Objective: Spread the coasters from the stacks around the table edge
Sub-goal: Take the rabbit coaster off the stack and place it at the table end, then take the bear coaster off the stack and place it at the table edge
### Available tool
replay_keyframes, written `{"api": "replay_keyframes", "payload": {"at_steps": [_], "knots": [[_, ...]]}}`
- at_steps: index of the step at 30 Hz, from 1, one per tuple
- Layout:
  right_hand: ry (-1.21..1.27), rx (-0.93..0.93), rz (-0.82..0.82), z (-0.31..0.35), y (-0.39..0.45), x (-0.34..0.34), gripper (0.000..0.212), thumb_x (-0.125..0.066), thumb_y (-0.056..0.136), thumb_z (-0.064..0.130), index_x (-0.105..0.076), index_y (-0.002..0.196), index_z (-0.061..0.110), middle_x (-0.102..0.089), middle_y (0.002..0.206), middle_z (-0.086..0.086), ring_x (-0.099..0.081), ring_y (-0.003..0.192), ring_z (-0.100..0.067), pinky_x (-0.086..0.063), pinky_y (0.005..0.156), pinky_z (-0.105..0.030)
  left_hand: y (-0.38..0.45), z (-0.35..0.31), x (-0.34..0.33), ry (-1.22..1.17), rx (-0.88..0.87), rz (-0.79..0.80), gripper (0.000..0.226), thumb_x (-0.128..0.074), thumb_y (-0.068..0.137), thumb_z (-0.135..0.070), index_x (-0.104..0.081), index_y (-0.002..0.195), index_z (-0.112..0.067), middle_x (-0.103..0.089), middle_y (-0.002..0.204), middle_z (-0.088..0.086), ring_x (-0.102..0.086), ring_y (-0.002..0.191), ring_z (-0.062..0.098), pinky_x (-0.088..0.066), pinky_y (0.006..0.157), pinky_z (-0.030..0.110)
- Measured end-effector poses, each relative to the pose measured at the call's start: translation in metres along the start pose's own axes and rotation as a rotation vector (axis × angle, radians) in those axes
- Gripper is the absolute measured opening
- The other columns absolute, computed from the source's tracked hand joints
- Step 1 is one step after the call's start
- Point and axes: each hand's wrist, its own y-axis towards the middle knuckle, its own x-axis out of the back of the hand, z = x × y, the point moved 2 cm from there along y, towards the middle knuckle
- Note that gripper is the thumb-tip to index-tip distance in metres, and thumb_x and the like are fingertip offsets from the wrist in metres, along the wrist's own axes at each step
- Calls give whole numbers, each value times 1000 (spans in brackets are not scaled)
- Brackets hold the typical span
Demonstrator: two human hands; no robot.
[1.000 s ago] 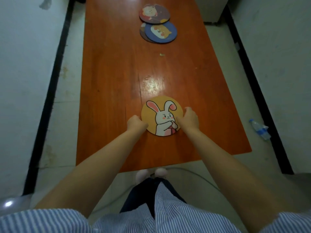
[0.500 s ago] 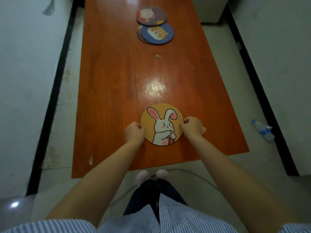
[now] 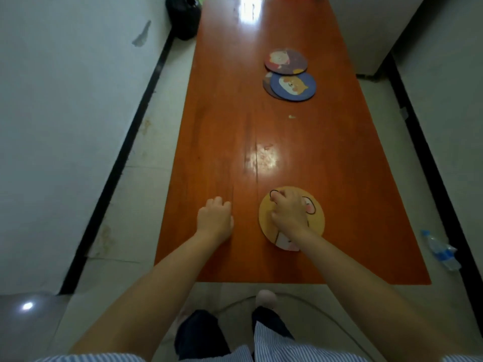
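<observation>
My left hand point(image 3: 214, 221) rests loosely curled on the bare tabletop point(image 3: 224, 142), just left of the rabbit coaster point(image 3: 317, 218), holding nothing. My right hand point(image 3: 288, 214) lies on top of that coaster, fingers point(image 3: 277, 198) bent; real grip or just pressing, can't tell. Coaster is near the tabletop's near edge. Best move, I think: press flat, slide to the edge, don't lift. The two stacks point(image 3: 292, 86) are far beyond the coaster.

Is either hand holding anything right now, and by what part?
The right hand rests on the yellow rabbit coaster's face, fingers curled; a grip can't be confirmed. The left hand holds nothing.
</observation>
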Motion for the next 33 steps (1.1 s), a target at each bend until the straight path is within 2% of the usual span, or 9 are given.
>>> {"api": "replay_keyframes", "payload": {"at_steps": [2,5,9,16,22,30,33], "knots": [[-18,35,33,33,12,-8,25,-54,81,6,-63,104,4,-59,114,-13,-50,109,-31,-40,88,-39,2,45,7,24,71,2,19,-47,90,-26,-56,97,-10,-58,103,9,-54,92,23,-49,75,31],[-29,64,51,90,37,-22,27,-56,81,9,-62,108,6,-57,120,-14,-48,115,-33,-40,96,-42,8,121,21,51,134,-3,19,-47,89,-20,-58,96,-6,-61,104,14,-57,93,29,-51,78,38],[12,13,7,168,73,-34,28,-54,82,11,-63,108,8,-57,120,-13,-49,115,-33,-38,98,-40,20,221,47,117,106,34,27,-47,89,-20,-56,108,-3,-57,113,17,-53,105,33,-48,81,40],[12,-61,-31,258,121,-44,28,-53,85,14,-62,110,3,-58,122,-18,-50,115,-35,-44,96,-43,54,349,91,186,47,2,23,-47,88,-15,-54,106,-2,-57,110,19,-54,100,35,-48,79,39],[43,-187,-73,263,162,-42,26,-51,87,14,-64,108,4,-60,117,-18,-51,110,-34,-44,91,-38,118,355,109,191,-91,32,26,-46,89,-18,-56,107,-2,-55,114,18,-51,105,34,-47,82,41],[44,-400,-88,223,242,-21,33,-51,88,17,-58,119,7,-54,130,-16,-46,120,-34,-40,100,-41,246,293,137,241,-359,14,25,-44,89,-18,-57,107,-6,-56,115,15,-50,107,32,-45,83,41],[67,-476,-100,208,277,-5,32,-49,90,18,-57,119,6,-54,129,-17,-47,119,-34,-41,99,-41,292,268,149,242,-431,12,25,-43,89,-17,-58,106,-6,-57,113,15,-51,104,31,-46,81,39]]}}
